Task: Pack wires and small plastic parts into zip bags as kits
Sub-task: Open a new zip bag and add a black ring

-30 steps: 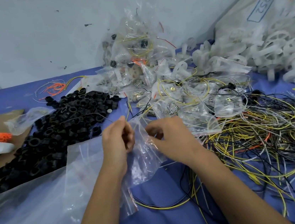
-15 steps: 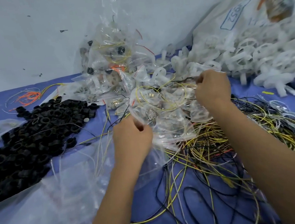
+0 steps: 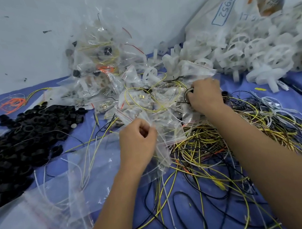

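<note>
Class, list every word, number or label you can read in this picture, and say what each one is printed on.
"1952", seen upside down inside a blue box outline: on the large white sack at the back right.
Further blue characters beside that box on the same sack: too cut off and blurred to read.
Dark print on the orange label seen through the sack: too blurred to read.
No readable text on the zip bags, wires or plastic parts.

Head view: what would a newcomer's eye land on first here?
Probably the tangled heap of yellow, black and white wires sprawling across the blue table cover at right, under the right hand. Next, the mound of clear zip bags against the wall, with the left hand pinching one clear bag in front. A pile of black plastic rings lies left, white plastic wheels far right.
</note>
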{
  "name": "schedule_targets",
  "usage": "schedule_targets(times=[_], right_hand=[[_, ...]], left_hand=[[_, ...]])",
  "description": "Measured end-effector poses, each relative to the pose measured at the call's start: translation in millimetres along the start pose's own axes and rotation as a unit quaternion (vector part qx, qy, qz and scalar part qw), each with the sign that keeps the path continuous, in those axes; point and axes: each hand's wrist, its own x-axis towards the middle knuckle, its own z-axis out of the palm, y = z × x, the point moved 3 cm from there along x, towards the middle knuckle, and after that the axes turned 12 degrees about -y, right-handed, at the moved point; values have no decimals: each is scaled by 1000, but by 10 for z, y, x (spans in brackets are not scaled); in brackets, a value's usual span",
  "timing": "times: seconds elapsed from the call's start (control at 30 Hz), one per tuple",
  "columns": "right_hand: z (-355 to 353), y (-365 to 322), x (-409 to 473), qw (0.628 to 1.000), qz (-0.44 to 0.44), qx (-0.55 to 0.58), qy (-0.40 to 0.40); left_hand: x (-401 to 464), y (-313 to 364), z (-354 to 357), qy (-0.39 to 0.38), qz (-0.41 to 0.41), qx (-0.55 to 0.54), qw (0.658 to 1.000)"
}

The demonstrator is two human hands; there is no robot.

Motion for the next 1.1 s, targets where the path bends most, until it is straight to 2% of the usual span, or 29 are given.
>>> schedule_targets(times=[0.2, 0.3, 0.5, 0.63, 0.7, 0.8, 0.87, 0.93, 1.03, 1.1], right_hand=[[-94, -242, -300, 980, -171, 75, 68], [-135, -408, -446, 974, -212, 62, 42], [-157, -646, -571, 969, -202, -28, -140], [-258, -656, -596, 935, -212, -32, -281], [-312, -667, -603, 926, -226, -25, -303], [-366, -757, -575, 952, -195, 12, -234], [-363, -826, -584, 971, -196, -23, -135], [-365, -900, -661, 972, -231, 19, -23], [-389, -1005, -880, 930, -281, 216, 93], [-295, -1129, -1034, 884, -267, 377, 77]], left_hand=[[-42, -23, -38, 8, -6, 5, 1000], [-51, -27, -53, 15, -12, 7, 1000], [-83, -59, -128, 5, -22, 19, 1000], [-92, -92, -218, -1, -27, 48, 998], [-95, -111, -259, -8, -29, 57, 998], [-114, -136, -307, -5, -30, 64, 998], [-132, -150, -333, -1, -32, 71, 997], [-152, -170, -375, 5, -37, 76, 996], [-186, -215, -476, 27, -52, 74, 995], [-210, -263, -555, 53, -63, 50, 995]])
